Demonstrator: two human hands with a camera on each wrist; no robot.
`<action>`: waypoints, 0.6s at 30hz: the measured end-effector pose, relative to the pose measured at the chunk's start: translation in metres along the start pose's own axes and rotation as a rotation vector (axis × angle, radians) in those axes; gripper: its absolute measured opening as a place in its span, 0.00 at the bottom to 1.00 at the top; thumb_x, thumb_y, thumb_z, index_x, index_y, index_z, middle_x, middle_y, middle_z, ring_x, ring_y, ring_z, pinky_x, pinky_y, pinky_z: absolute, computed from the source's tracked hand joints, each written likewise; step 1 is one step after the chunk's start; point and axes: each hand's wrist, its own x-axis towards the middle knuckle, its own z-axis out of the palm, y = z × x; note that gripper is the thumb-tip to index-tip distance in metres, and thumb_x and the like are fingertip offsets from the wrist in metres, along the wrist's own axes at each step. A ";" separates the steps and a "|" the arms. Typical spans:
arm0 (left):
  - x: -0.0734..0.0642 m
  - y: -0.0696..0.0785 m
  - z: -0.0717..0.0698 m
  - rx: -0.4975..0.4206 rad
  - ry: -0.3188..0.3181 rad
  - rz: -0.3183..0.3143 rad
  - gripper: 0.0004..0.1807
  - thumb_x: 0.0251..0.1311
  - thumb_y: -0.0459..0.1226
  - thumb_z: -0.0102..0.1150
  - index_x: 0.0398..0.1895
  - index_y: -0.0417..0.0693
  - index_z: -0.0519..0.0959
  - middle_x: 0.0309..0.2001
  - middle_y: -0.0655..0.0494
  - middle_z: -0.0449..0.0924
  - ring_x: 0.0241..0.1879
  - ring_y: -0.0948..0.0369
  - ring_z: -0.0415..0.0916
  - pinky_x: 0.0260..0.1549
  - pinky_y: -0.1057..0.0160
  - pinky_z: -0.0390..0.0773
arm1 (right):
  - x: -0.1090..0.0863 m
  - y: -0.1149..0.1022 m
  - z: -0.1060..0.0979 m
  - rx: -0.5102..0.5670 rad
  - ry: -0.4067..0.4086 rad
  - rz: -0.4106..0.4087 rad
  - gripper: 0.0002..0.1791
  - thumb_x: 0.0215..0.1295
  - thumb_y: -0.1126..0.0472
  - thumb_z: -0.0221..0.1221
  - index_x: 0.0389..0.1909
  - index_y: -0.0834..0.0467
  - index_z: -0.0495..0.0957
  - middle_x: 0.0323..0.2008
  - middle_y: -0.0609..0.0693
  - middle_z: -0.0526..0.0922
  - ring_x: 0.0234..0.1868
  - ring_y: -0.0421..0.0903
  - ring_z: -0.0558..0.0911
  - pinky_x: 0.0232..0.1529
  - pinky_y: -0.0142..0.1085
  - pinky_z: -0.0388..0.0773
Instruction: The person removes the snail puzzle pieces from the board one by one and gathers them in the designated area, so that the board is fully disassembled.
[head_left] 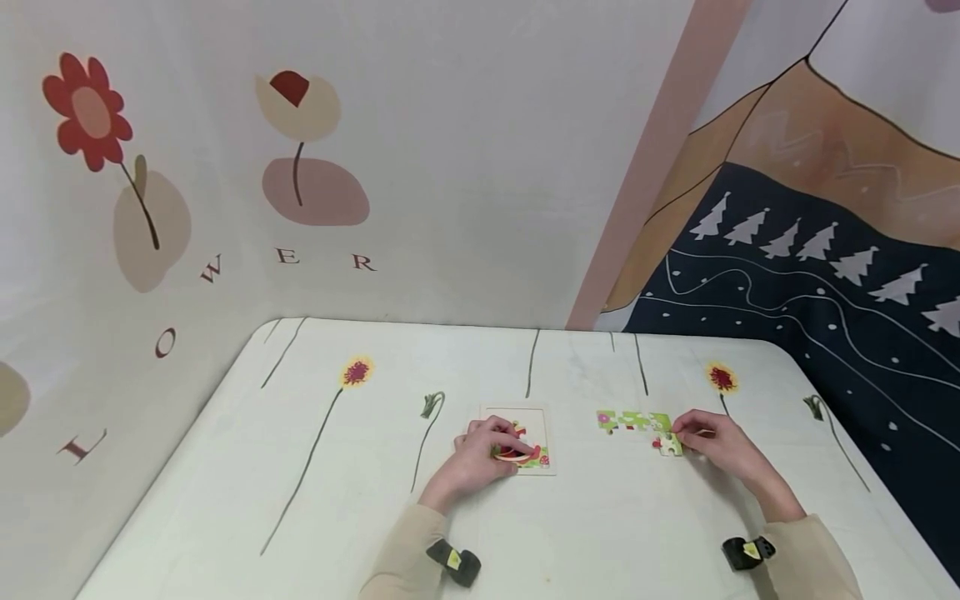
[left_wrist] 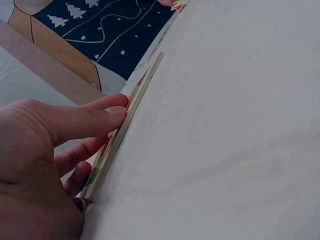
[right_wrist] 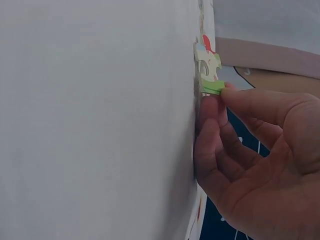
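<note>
A square puzzle board (head_left: pixel 534 414) with a pale frame lies on the table, a colourful picture partly filling its lower part. My left hand (head_left: pixel 480 454) rests over the board's left side, its fingers touching the surface and hiding part of the picture. Seen from the left wrist, the left hand (left_wrist: pixel 55 135) lays its thumb and fingers on the board's face (left_wrist: pixel 112 145). To the right, my right hand (head_left: pixel 716 442) pinches a green puzzle piece (right_wrist: pixel 214 86) between thumb and index finger. Beside it lies a piece with a pale animal picture (right_wrist: pixel 207 62).
Several loose puzzle pieces (head_left: pixel 632 421) lie in a row to the right of the board. The white tablecloth (head_left: pixel 600 533) bears printed flowers. A printed curtain (head_left: pixel 480 167) hangs behind the table's far edge.
</note>
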 end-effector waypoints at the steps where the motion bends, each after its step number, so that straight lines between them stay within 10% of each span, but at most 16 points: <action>1: 0.000 0.000 0.000 -0.001 0.000 0.001 0.14 0.51 0.28 0.68 0.41 0.50 0.87 0.48 0.58 0.71 0.53 0.51 0.59 0.49 0.43 0.51 | 0.000 0.001 0.000 0.000 -0.005 -0.004 0.06 0.65 0.71 0.55 0.41 0.68 0.78 0.36 0.54 0.80 0.34 0.46 0.74 0.32 0.33 0.72; 18: -0.001 0.000 0.000 -0.007 -0.004 -0.005 0.14 0.51 0.28 0.67 0.41 0.50 0.87 0.48 0.57 0.71 0.53 0.51 0.59 0.49 0.43 0.51 | 0.001 0.003 0.000 0.001 -0.007 0.038 0.06 0.64 0.70 0.56 0.39 0.67 0.80 0.37 0.55 0.80 0.33 0.46 0.72 0.32 0.32 0.72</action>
